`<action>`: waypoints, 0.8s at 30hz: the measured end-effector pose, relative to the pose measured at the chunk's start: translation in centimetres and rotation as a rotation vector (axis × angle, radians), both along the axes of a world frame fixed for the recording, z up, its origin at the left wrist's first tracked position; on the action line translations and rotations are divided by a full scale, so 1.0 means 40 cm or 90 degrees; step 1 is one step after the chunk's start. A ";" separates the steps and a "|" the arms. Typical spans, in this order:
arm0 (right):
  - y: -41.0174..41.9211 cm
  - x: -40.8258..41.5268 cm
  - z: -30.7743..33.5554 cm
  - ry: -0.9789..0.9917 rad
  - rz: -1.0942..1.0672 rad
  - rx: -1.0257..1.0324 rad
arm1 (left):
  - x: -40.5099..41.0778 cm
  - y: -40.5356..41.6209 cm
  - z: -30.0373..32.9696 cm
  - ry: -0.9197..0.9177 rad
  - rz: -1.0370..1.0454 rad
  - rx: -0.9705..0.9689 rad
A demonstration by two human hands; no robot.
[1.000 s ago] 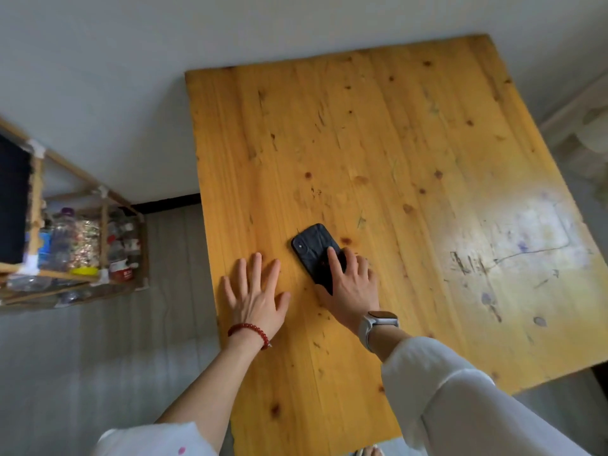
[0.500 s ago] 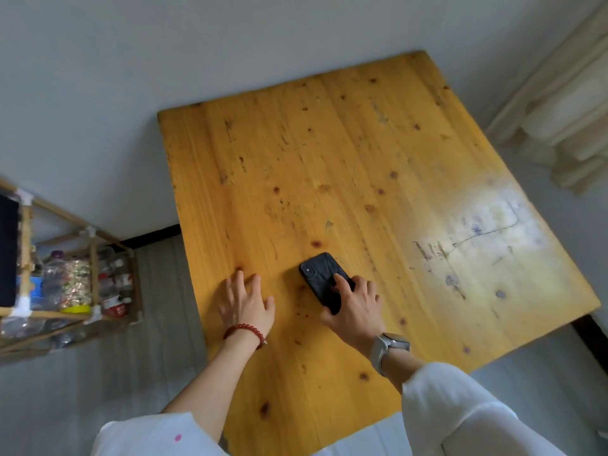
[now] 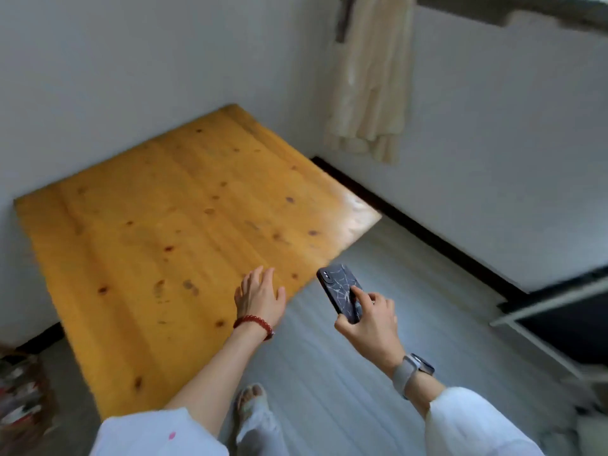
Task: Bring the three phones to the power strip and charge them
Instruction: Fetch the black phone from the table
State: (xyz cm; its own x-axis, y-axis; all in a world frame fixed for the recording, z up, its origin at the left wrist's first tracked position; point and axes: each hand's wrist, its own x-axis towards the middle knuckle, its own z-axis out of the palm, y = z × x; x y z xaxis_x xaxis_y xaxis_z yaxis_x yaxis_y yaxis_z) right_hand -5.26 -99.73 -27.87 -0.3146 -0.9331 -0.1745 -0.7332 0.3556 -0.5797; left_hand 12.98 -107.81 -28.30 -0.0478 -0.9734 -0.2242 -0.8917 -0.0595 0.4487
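- Holding the dark phone (image 3: 342, 296) in the right hand (image 3: 370, 320), thumb curled round its lower edge and one finger lying along the patterned back, camera end pointing up and away.
- Keeping the phone in the air, off the wooden table (image 3: 158, 232), just past its near right corner and above the grey floor (image 3: 345, 390).
- Hanging the left hand (image 3: 260, 296) over the table edge with relaxed, slightly spread fingers, gripping nothing; whether touching the wood or not, impossible to tell.
- Wearing a red bead bracelet (image 3: 253, 325) on the left wrist and a watch (image 3: 413, 371) on the right one.
- Judging the step in hand: carrying one phone away from the table toward the power strip, so the task is probably only at its beginning.
- Not seeing any power strip, cable or other phone in this view; much blur in the picture.
- Needing next, most likely: looking for the strip first, then keeping the phone firmly pinched while walking, and turning its charging end toward a plug.
- Leaving the free left hand ready for taking a cable.
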 end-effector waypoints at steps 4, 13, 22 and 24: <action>0.213 -0.246 0.030 -0.002 -0.164 -0.033 | -0.316 0.121 0.037 0.053 -0.148 -0.044; 0.755 -0.680 0.042 -0.298 -0.591 -0.128 | -1.001 0.491 0.048 0.104 -0.633 -0.022; 1.230 -1.103 0.076 -0.904 -0.866 -0.635 | -1.660 0.928 0.037 0.167 -0.965 0.040; 1.324 -1.191 0.087 -0.843 -0.930 -0.639 | -1.795 1.041 0.051 0.175 -1.016 0.059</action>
